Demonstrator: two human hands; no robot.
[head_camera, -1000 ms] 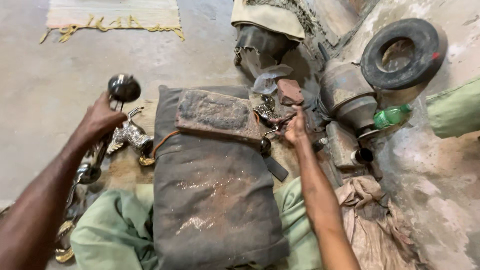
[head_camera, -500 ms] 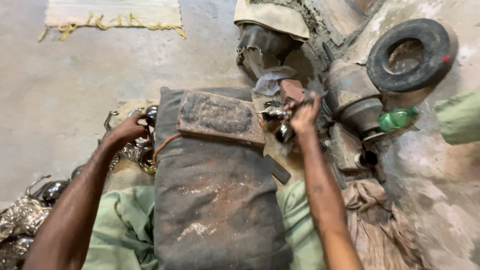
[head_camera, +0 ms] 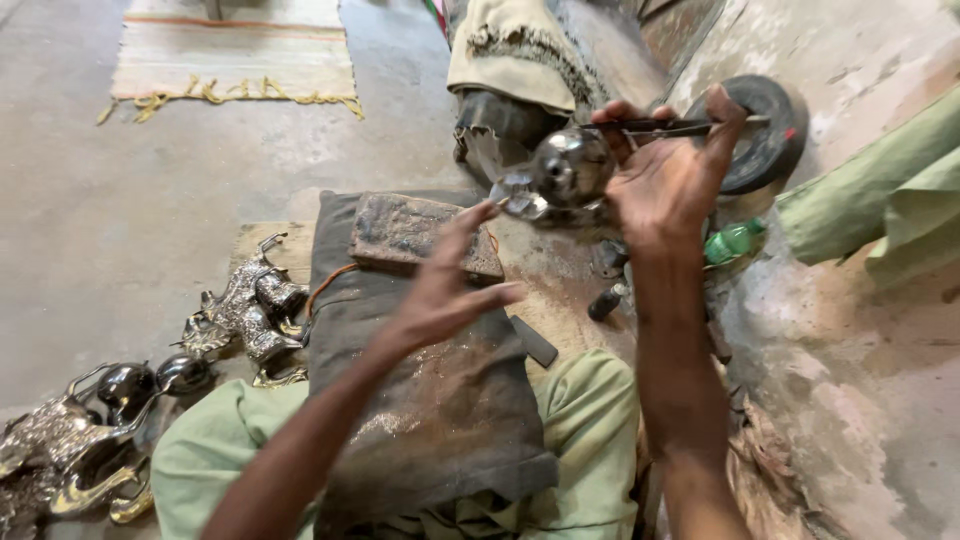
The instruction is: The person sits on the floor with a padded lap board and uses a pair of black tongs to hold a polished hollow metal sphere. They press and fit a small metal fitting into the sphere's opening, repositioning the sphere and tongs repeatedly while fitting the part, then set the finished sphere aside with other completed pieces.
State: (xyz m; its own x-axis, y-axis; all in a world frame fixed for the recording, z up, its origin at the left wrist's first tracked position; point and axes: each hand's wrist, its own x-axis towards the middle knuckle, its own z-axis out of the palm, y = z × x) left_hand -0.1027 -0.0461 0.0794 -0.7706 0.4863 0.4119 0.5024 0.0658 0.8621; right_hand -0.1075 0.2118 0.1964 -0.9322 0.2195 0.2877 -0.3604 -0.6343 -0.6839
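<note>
Shiny metal piece (head_camera: 568,170) now raised upper centre of frame, off lap where it sat half a second ago. Right hand (head_camera: 668,178) grips it plus thin dark tool (head_camera: 672,127). Left hand (head_camera: 447,285), fingers spread, holding nothing, has left metal pieces (head_camera: 245,310) at left, fingertip touching raised piece. Dark pad (head_camera: 430,400) on lap below. Tyre (head_camera: 762,135), wall crowd right; open floor left.

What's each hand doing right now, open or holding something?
Left hand: open, fingers spread, fingertip at the shiny round silver metal piece.
Right hand: closed on that piece and a thin dark metal tool.
</note>
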